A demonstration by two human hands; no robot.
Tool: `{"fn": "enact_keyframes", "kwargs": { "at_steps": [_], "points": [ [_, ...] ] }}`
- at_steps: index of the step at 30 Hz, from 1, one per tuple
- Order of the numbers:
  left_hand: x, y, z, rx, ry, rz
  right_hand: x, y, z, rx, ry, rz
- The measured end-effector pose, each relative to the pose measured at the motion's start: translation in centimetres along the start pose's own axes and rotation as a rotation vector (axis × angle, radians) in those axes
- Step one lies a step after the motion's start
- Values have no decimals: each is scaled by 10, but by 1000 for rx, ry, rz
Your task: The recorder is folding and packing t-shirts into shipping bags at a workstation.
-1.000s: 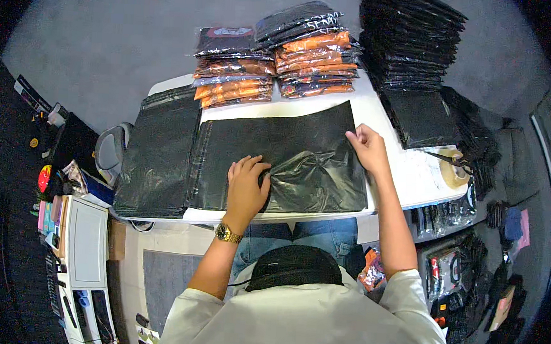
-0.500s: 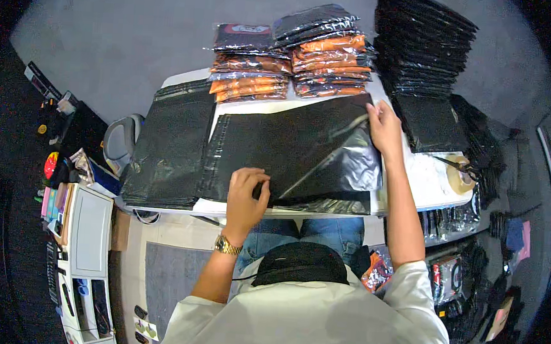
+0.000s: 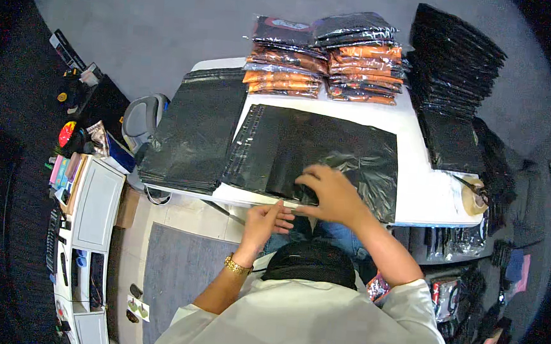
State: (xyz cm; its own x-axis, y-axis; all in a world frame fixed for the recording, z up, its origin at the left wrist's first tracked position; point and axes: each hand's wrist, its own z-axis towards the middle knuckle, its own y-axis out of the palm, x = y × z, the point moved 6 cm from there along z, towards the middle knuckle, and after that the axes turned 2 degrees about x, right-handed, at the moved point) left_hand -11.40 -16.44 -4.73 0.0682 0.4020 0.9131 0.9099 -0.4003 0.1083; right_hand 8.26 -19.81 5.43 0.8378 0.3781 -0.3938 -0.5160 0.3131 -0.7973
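Note:
A flat black plastic bag [image 3: 347,129] lies crosswise on the white table, its right part wrinkled and shiny. Over its near middle is my right hand [image 3: 334,197], the fingers curved and the thumb apart from them by the table's front edge. Beneath those fingers, the bag's surface is partly hidden. My left hand [image 3: 264,228], with a gold watch at the wrist, is at the same front edge, fingers stretched toward the right hand. Nothing shows in either hand. To the left of the bag lies a neat stack of similar black bags [image 3: 193,129].
Two piles of clear-wrapped orange and black packets [image 3: 284,81] stand at the table's [image 3: 428,197] far side. A tall stack of black packages [image 3: 452,63] rises at the far right. Scissors and a tape roll [image 3: 473,200] lie at the right corner. A white cabinet [image 3: 98,208] stands left.
My right hand has let go of the bag's far right corner and moved to its near middle. The bag's right side now lies flatter. My left hand has drawn back to the table edge.

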Motion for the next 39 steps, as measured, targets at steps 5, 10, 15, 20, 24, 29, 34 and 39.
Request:
{"fn": "enact_keyframes", "kwargs": {
  "at_steps": [5, 10, 15, 20, 24, 29, 34, 39],
  "points": [
    [-6, -7, 0, -33, 2, -40, -16, 25, -5, -67, -20, -27],
    [-10, -8, 0, -5, -7, -75, -24, 26, -11, -94, -34, -45],
    [-19, -9, -4, 57, 9, -166, -19, 26, -17, -61, -30, 27],
    [-7, -11, -7, 195, 157, -299, -14, 31, -6, -240, 39, 230],
    [3, -31, -5, 351, 327, -8, 7, 26, 16, -91, -12, 146],
    [60, -35, -13, 448, 698, 354, 70, 40, 10, -241, 149, -242],
    [98, -41, 4, 410, 927, 398, 99, 30, 12, -262, 273, -262],
    [109, -60, 38, 198, 902, -94, 129, 2, 8, -57, 443, -232]
  ]
}}
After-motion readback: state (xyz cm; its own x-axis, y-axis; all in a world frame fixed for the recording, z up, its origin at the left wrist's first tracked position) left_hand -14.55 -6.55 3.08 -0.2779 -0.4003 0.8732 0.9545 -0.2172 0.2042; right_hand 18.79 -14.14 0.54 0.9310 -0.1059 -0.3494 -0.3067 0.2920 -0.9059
